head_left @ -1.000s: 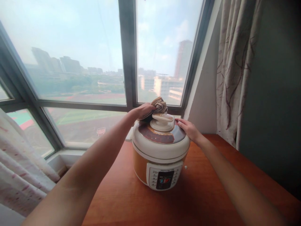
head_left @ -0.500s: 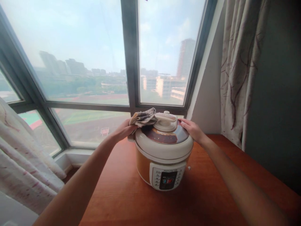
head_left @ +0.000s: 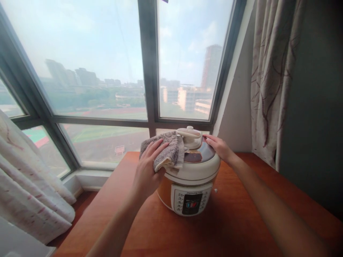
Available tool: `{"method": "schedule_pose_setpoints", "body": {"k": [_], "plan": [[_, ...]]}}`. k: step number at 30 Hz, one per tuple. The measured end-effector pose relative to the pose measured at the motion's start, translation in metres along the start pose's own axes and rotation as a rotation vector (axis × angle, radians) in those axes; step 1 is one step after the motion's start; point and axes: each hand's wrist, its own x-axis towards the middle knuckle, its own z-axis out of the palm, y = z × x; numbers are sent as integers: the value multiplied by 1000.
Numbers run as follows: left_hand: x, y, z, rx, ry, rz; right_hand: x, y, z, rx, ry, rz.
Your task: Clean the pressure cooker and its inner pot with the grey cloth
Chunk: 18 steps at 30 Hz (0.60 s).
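- The wide dark-framed window (head_left: 150, 71) fills the far side, its sill running just behind the back edge of the counter.
- The reddish-brown wooden counter (head_left: 227, 221) stretches from the sill toward the camera; bare wood lies open in front of the cooker and to both sides of it, more to the right than behind.
- A pale patterned curtain (head_left: 270, 78) hangs at the right, its hem coming down near the counter's far right corner; another pale curtain (head_left: 32, 185) bunches low at the left, off the counter's left edge.
- The round cream-and-orange electric pressure cooker (head_left: 191, 185) stands upright on the counter near the back edge, close to the window frame, its control panel (head_left: 190, 205) facing the camera.
- Its brown-topped lid (head_left: 205, 153) is on, with a cream knob handle (head_left: 189, 137) in the middle.
- The left forearm comes up from the lower left, wrist bent, and the left hand (head_left: 147, 171) lies flat with fingers spread and pointing up and right, pressing the cloth against the cooker's left shoulder.
- The right arm reaches straight in from the lower right; the right hand (head_left: 221, 148) rests palm down, fingers loosely extended, on the lid's right rim, gripping nothing.
- The two hands are apart, one on each side of the lid.
- The folded grey-brown cleaning cloth (head_left: 167, 153) drapes over the lid's left edge, touching the knob handle's base, under the left fingers.
- A tiny white speck (head_left: 215, 191) lies on the counter just right of the cooker's base.
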Motion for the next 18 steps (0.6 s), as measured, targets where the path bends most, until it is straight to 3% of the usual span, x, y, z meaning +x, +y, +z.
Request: {"method": "schedule_pose_setpoints", "body": {"k": [7, 12, 18], "plan": [[89, -35, -10, -277, -292, -193, 2, 4, 0, 3, -6, -11], [142, -53, 10, -364, -486, -463, 2, 4, 0, -5, -4, -6], [193, -54, 35, -252, -616, -520, 0, 3, 1, -12, 5, 5]]}}
